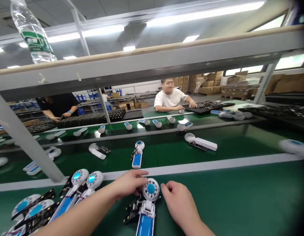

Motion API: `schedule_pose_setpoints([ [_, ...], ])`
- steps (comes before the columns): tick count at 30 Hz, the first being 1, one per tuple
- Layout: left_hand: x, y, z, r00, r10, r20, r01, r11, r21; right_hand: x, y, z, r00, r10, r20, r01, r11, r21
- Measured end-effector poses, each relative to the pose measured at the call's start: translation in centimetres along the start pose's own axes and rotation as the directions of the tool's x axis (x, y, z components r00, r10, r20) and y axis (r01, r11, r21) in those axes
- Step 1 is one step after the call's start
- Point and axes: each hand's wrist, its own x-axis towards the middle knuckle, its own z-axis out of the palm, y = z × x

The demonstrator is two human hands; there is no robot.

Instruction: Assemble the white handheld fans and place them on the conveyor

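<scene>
A white fan unit (pixel 151 189) with a blue round centre and a blue battery in its open handle lies on the green surface in front of me. Black circuit boards (pixel 132 209) hang off its left side on thin wires. My left hand (pixel 132 184) is at the left edge of the fan head, thumb and forefinger apart; whether it touches the unit is hard to tell. To the right of the head is my right hand (pixel 177 200), fingers curled and pressed together, with nothing visible in them.
Several similar units (pixel 79 177) with boards lie at the left. Beyond a pale rail (pixel 203 165), more units (pixel 137 160) lie on the green conveyor. A slanted metal post (pixel 29 134) stands left. Overhead, a shelf (pixel 142 64) bears a bottle (pixel 35 39). Two people sit opposite.
</scene>
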Motion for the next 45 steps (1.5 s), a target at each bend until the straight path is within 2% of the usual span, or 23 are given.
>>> schedule_pose_setpoints([
  [3, -2.3, -2.0, 0.4, 0.986, 0.030, -0.165, -0.030, 1.000, 0.004, -1.0, -0.1, 0.4, 0.996, -0.035, 0.079, 0.042, 0.995, -0.092],
  [5, -4.1, -3.5, 1.1, 0.970, 0.113, -0.214, -0.093, 0.991, 0.101, -1.7, -0.4, 0.8, 0.984, -0.059, 0.171, 0.086, 0.984, -0.157],
  [8, -6.0, -5.6, 2.8, 0.951, 0.250, -0.181, -0.186, 0.933, 0.309, -2.5, -0.9, 1.2, 0.957, -0.046, 0.286, 0.104, 0.976, -0.190],
  [12, -6.5, -7.0, 5.4, 0.927, 0.334, -0.168, -0.225, 0.857, 0.464, -2.9, -1.1, 1.9, 0.943, 0.015, 0.331, 0.064, 0.972, -0.224],
  [16, -6.6, -7.1, 6.6, 0.899, 0.401, -0.173, -0.280, 0.834, 0.475, -3.2, -0.7, 2.6, 0.942, 0.024, 0.336, 0.046, 0.979, -0.198],
  [20, -7.0, -7.1, 6.4, 0.873, 0.450, -0.186, -0.337, 0.834, 0.438, -3.4, -0.3, 2.9, 0.948, -0.078, 0.308, 0.097, 0.994, -0.047],
  [22, -7.2, -6.9, 6.1, 0.873, 0.441, -0.210, -0.334, 0.852, 0.403, -3.5, -0.2, 3.0, 0.944, -0.137, 0.301, 0.118, 0.990, 0.081],
  [25, -7.3, -6.4, 5.6, 0.863, 0.424, -0.275, -0.330, 0.885, 0.329, -3.5, -0.1, 3.1, 0.938, -0.160, 0.308, 0.090, 0.969, 0.229],
  [29, -7.1, -5.9, 5.2, 0.853, 0.398, -0.337, -0.358, 0.917, 0.178, -3.6, -0.6, 3.2, 0.926, -0.135, 0.353, 0.031, 0.958, 0.285],
  [31, -6.9, -5.9, 5.3, 0.862, 0.327, -0.387, -0.349, 0.937, 0.013, -3.6, -0.9, 3.2, 0.930, -0.121, 0.347, 0.006, 0.950, 0.313],
  [33, -6.7, -5.7, 5.3, 0.891, 0.176, -0.419, -0.286, 0.933, -0.218, -3.5, -1.2, 3.0, 0.945, -0.086, 0.314, -0.033, 0.934, 0.355],
  [35, -6.4, -5.5, 5.2, 0.914, 0.044, -0.404, -0.218, 0.893, -0.395, -3.4, -1.3, 2.8, 0.959, -0.019, 0.282, -0.098, 0.914, 0.394],
  [38, -6.3, -5.1, 5.3, 0.916, 0.015, -0.400, -0.214, 0.863, -0.458, -3.5, -1.3, 2.4, 0.963, 0.034, 0.267, -0.145, 0.901, 0.410],
  [41, -6.3, -5.0, 5.7, 0.885, 0.069, -0.460, -0.274, 0.876, -0.397, -3.9, -1.4, 2.4, 0.955, -0.104, 0.278, -0.004, 0.933, 0.361],
  [43, -6.4, -5.1, 6.1, 0.825, 0.181, -0.536, -0.373, 0.886, -0.275, -4.2, -1.6, 2.4, 0.930, -0.209, 0.301, 0.116, 0.947, 0.300],
  [45, -6.5, -5.3, 6.5, 0.738, 0.347, -0.579, -0.492, 0.864, -0.109, -4.5, -1.8, 2.5, 0.915, -0.246, 0.320, 0.172, 0.955, 0.242],
])
